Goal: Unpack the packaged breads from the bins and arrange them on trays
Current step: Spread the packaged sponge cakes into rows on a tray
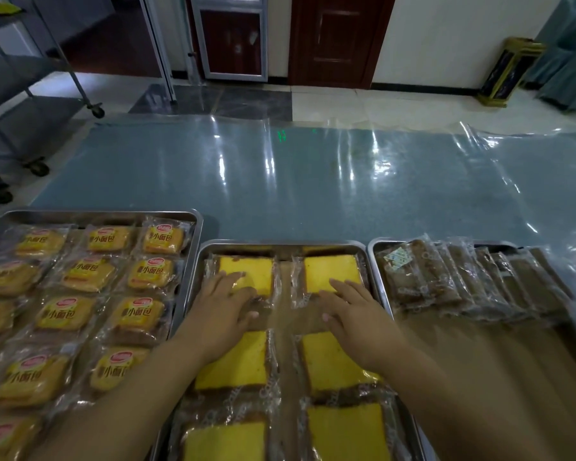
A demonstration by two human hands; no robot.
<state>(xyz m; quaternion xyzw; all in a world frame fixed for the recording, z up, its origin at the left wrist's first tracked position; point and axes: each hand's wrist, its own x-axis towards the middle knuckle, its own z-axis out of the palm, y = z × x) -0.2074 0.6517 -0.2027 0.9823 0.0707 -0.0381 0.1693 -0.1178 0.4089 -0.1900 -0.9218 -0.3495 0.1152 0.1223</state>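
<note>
Middle tray [280, 243]: six clear-wrapped yellow cake slices [236, 361], flat, two columns; far two partly under left fingers [230, 281] and right fingers [344, 286].

one wide-angle view from the person's head faces forward and down, close above the left hand [223, 304] and right hand [356, 311] on the middle shiny steel tray [280, 243], across the plastic-covered blue-grey table [313, 181] toward a dark brown wooden door [340, 38].

Dim, bluish; glare streaks on plastic sheet [313, 168], edges warped

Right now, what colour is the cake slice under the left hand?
The cake slice is bright yellow, with a brown crust; the head view shows it.
</note>
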